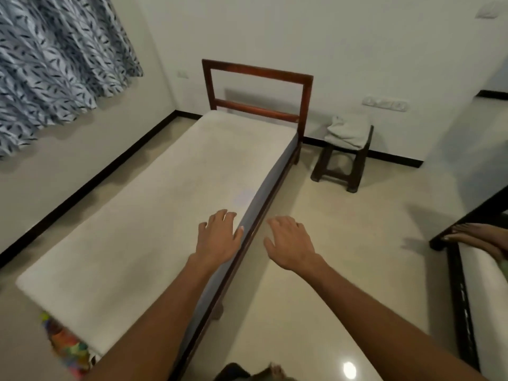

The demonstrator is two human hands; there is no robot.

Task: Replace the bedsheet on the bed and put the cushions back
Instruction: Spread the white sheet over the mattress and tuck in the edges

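Bed (154, 215), a single one, fills the left and middle of our view and runs away from us to a wooden headboard (255, 69) against the white wall (357, 37). Its top is smooth and white, and its right side is blue. Our left grip (220, 237), a bare hand, is stretched out palm down over the bed's right edge. Its fingers are spread and straight and hold nothing; we cannot tell whether it touches the surface. Our right grip (288, 243) hangs just beside the bed over the pale floor (343, 243), palm down, fingers loosely spread, also holding nothing. A dark stool (356, 174) stands by the wall to the right of the headboard, with a folded white cloth (347, 132) on it. A leaf-patterned curtain (55, 59) hangs at upper left. A many-coloured fabric (68, 350) shows at the bed's foot, lower left.
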